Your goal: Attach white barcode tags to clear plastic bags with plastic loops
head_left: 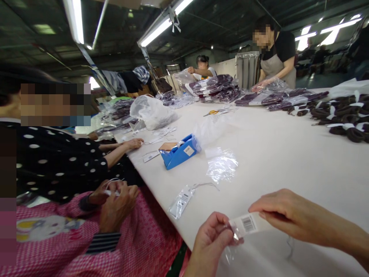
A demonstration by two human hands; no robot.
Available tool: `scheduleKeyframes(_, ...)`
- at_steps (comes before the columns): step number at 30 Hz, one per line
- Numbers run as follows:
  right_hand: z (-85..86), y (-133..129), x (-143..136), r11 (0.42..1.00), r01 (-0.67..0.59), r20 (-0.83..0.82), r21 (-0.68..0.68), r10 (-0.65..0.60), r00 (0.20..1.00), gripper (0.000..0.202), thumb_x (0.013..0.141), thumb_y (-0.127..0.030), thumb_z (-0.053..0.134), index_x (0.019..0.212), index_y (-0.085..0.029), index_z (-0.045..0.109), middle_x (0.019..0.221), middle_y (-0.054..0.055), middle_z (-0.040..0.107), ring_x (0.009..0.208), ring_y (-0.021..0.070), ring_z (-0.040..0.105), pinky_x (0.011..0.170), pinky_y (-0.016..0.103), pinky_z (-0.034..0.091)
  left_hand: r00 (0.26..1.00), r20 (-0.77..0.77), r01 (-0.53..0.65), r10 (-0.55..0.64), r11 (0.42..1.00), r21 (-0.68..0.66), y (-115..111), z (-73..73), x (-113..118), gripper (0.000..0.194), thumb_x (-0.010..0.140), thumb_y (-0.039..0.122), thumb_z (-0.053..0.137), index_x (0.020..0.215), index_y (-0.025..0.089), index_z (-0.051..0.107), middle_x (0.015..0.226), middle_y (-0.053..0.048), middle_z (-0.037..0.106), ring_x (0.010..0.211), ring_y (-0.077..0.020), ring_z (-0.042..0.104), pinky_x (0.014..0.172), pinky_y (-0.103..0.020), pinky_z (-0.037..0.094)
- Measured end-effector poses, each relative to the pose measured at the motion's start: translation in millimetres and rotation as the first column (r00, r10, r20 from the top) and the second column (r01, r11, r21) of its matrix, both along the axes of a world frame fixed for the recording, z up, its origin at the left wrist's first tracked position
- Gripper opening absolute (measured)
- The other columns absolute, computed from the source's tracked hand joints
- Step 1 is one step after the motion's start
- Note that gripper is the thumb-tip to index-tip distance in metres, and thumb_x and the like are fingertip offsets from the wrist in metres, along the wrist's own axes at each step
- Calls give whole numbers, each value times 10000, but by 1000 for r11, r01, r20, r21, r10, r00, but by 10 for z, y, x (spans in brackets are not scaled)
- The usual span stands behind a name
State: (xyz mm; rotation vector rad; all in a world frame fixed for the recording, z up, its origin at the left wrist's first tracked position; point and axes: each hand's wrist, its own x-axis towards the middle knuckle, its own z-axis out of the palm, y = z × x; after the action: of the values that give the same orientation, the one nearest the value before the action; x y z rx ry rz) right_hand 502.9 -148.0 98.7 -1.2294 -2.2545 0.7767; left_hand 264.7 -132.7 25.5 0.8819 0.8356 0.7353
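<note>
Between my two hands is a white barcode tag (248,224) with a string hanging below its right part. My right hand (284,213) pinches the tag's right end. A small clear plastic bag (235,232) is gripped in the closed fingers of my left hand (213,242), and the tag's left end meets the bag's mouth; I cannot tell how far in it is. Just beyond my left hand, a bagged tag (182,201) with its string lies on the table. A stack of clear plastic bags (221,164) is spread out farther off.
A blue tape dispenser (181,152) stands left of the bags. Yellow-handled scissors (213,112), a white plastic bag (151,111) and bagged dark garments (215,87) lie behind. Dark bundles (346,115) are at right. Co-workers' hands (118,202) work close on the left.
</note>
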Motion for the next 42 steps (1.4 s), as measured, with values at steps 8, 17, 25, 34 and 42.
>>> scheduleKeyframes(8, -13, -9, -24, 999, -17, 59, -29, 19, 998, 228, 921, -195, 466, 884, -223, 689, 779, -5, 719, 688, 142, 622, 632, 225, 399, 938, -346, 77, -5, 978, 195, 0, 145, -34, 131, 758, 272, 696, 726, 152, 740, 639, 25, 607, 657, -107, 508, 637, -198, 373)
scheduleKeyframes(17, 2, 101, -145, 996, -86, 257, 13, 79, 963, 262, 946, -215, 454, 801, -237, 671, 777, -29, 717, 722, 141, 638, 657, 245, 375, 905, -424, 118, -31, 976, 181, -31, 148, 11, 199, 771, 265, 637, 822, 152, 793, 600, 9, 639, 595, -119, 522, 600, -222, 384)
scheduleKeyframes(25, 136, 294, -344, 984, -177, 317, 0, 168, 934, 284, 946, -226, 446, 842, -250, 710, 812, -19, 747, 782, 165, 664, 673, 262, 373, 914, -401, 35, 55, 976, 213, -67, 134, -180, 217, 759, 264, 625, 808, 137, 794, 603, -13, 666, 586, -123, 524, 601, -229, 384)
scheduleKeyframes(34, 60, 310, -720, 992, -122, 303, 25, 109, 947, 292, 873, -210, 503, 1094, -287, 678, 877, 4, 744, 836, 201, 656, 706, 286, 396, 937, -290, -139, 193, 970, 197, -72, -26, -288, 280, 712, 403, 699, 733, 130, 754, 586, 4, 624, 535, -102, 489, 523, -206, 367)
scheduleKeyframes(42, -41, 329, -746, 998, 45, 137, -47, -38, 990, 481, 793, -261, 613, 1272, -252, 578, 909, 27, 719, 848, 215, 638, 760, 315, 447, 923, -228, -277, 309, 947, 161, -62, -25, -431, 381, 623, 489, 762, 684, 113, 741, 547, -5, 633, 492, -102, 505, 495, -209, 396)
